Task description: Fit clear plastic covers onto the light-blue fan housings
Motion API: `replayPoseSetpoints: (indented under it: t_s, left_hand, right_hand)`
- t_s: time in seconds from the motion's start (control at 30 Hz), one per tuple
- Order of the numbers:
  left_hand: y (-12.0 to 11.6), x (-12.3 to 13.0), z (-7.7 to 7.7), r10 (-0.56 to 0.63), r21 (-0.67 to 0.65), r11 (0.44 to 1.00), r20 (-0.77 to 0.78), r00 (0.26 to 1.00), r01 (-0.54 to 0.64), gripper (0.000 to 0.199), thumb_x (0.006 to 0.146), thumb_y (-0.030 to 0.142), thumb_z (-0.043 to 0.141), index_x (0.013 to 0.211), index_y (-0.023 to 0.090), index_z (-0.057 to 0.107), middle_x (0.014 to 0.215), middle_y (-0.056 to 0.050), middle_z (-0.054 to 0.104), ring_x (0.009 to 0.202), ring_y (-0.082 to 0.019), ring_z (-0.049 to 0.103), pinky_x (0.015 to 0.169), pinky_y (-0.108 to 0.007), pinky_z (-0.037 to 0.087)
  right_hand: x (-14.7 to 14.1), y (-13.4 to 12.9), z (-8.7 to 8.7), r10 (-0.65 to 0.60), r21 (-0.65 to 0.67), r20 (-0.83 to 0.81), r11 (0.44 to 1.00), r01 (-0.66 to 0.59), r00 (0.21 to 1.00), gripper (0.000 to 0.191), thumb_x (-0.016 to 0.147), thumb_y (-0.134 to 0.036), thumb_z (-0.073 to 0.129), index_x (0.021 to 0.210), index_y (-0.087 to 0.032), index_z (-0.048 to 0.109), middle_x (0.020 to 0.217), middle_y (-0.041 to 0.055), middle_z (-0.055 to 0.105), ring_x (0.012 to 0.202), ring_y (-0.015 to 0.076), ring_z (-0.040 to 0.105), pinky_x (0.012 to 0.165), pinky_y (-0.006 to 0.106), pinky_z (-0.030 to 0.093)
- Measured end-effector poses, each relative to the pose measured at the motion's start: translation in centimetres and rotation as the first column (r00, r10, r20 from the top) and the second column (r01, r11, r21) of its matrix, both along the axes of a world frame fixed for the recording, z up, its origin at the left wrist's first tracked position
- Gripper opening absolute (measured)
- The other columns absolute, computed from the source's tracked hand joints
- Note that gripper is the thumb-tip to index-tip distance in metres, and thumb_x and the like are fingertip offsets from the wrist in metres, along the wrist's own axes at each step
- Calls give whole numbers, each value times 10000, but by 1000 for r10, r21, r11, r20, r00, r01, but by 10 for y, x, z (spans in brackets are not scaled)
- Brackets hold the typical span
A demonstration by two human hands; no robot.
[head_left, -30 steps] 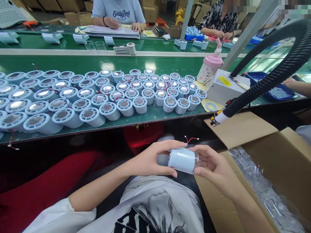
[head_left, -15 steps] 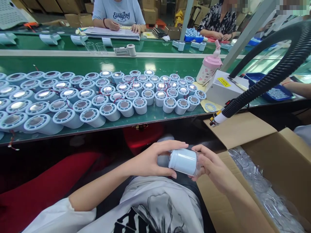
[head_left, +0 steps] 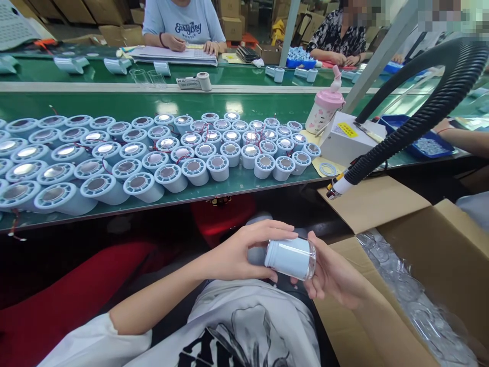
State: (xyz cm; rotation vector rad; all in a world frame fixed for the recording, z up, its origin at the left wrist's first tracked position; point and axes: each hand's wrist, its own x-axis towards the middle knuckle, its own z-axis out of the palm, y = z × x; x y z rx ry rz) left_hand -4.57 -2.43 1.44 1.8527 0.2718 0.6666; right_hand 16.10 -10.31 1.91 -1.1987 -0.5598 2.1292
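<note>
In the head view my left hand (head_left: 244, 252) is closed around a light blue cylinder (head_left: 288, 257), thumb below and fingers above. The cylinder lies on its side over my lap. A clear plastic cup (head_left: 312, 261) is fitted over its right end. My right hand (head_left: 336, 272) curls loosely about the cup's closed end, with its thumb at the top and fingertips partly behind the cup. An open cardboard box (head_left: 451, 270) with several clear cups (head_left: 405, 285) in it stands at my right.
Rows of light blue cylinders (head_left: 170, 176) with thin red wires stand on the green bench (head_left: 267, 99). A black flexible hose (head_left: 397, 132) with a nozzle hangs over the box. A pink-lidded cup (head_left: 324, 109) stands by a white unit (head_left: 344, 137). People sit across the bench.
My right hand's fingers have loosened and lowered about the cup end, so more of the clear cup shows. My left hand keeps its hold on the cylinder. The view has shifted slightly.
</note>
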Motion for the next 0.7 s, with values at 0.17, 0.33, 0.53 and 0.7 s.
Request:
replayPoseSetpoints:
  t_s: [0.17,0.33,0.53,0.7]
  left_hand:
    - [-7,-2,8,66,-78,994,-74,995,-72,639,694,224,780,1287,259,545,1290,-94,559,1201,-244,531,930,-316,500]
    - [-12,-5,14,96,-256,956,-200,975,-146,689,710,316,767,1337,241,491,1238,-98,565,1063,-230,603,828,-308,552]
    - [-8,-7,13,11,-390,916,-208,978,-93,734,729,349,750,1385,243,440,1191,-94,611,968,-223,642,818,-340,551]
    - [-6,-9,11,-57,-417,909,-85,995,17,760,710,197,769,1389,280,439,1409,-98,469,1254,-265,497,1016,-372,452]
  right_hand:
    - [-2,-3,-11,32,119,62,992,-39,998,691,883,-713,221,1101,-138,536,676,62,664,409,103,607,296,114,382]
    - [6,-10,-18,-257,712,424,687,-144,868,723,793,-694,512,1338,-239,378,1264,164,552,912,245,675,580,297,596]
    - [11,-13,-12,-471,850,518,195,-489,713,600,804,-105,682,1317,-354,498,1386,55,511,1259,235,496,1014,375,473]
    - [6,-16,-15,-259,725,275,688,-23,926,423,814,-353,696,1225,-332,601,1149,45,681,984,205,671,789,274,578]
